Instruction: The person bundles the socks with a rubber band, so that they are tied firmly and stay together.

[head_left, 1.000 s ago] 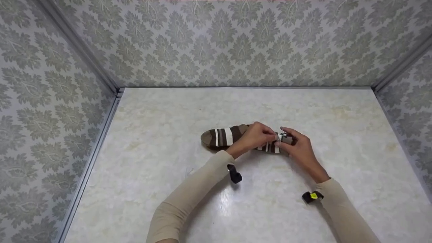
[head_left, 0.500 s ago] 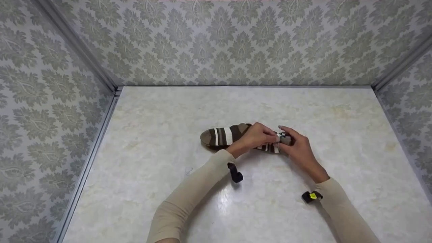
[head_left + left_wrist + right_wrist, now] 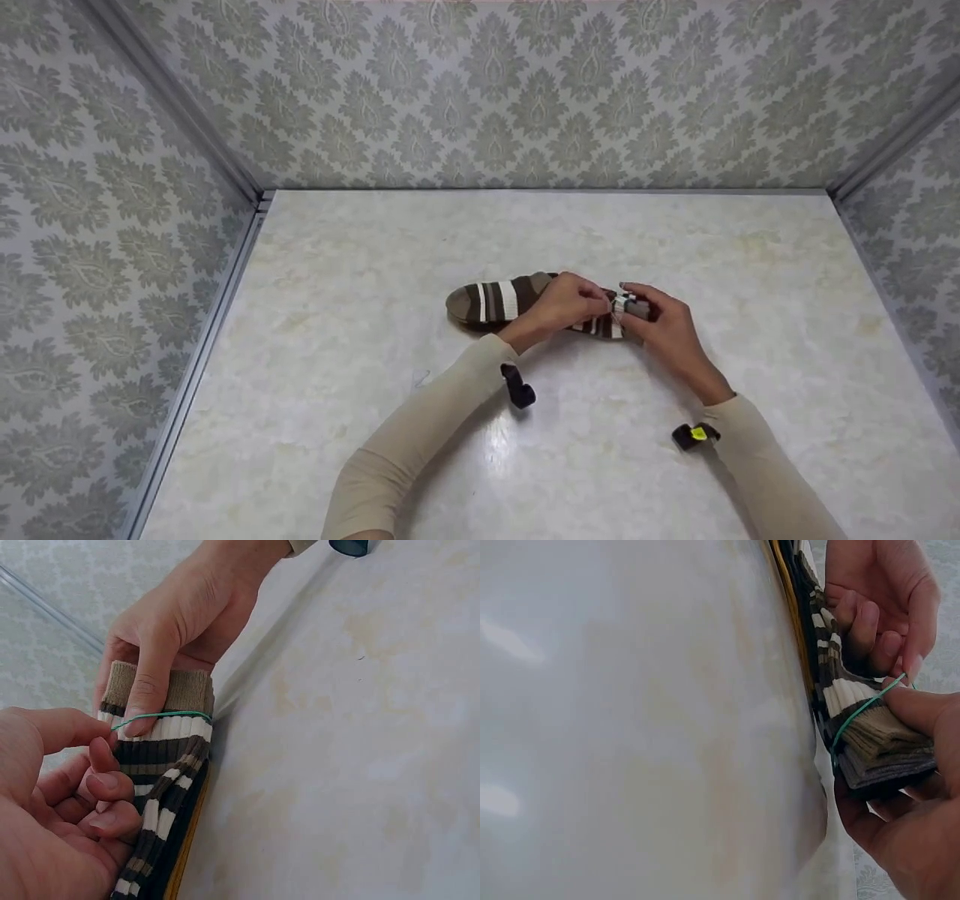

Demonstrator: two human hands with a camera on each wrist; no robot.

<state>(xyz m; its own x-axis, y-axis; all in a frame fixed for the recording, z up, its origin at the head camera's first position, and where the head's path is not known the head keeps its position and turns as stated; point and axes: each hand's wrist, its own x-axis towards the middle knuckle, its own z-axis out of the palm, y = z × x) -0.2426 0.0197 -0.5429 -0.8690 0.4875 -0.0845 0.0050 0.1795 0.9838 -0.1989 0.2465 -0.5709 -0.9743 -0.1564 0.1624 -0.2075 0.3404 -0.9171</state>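
gentle, even tension seemed wise as the left hand (image 3: 564, 303) pinched the green band (image 3: 184, 713) and the right hand (image 3: 670, 324) clamped the striped socks (image 3: 511, 301).

Pale marbled tabletop (image 3: 337, 262), glossy surface, striped brown-and-white socks (image 3: 496, 302) lying stacked near its middle

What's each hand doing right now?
Left hand: closed, pinching the green string.
Right hand: closed, holding the striped socks at their cuffs.
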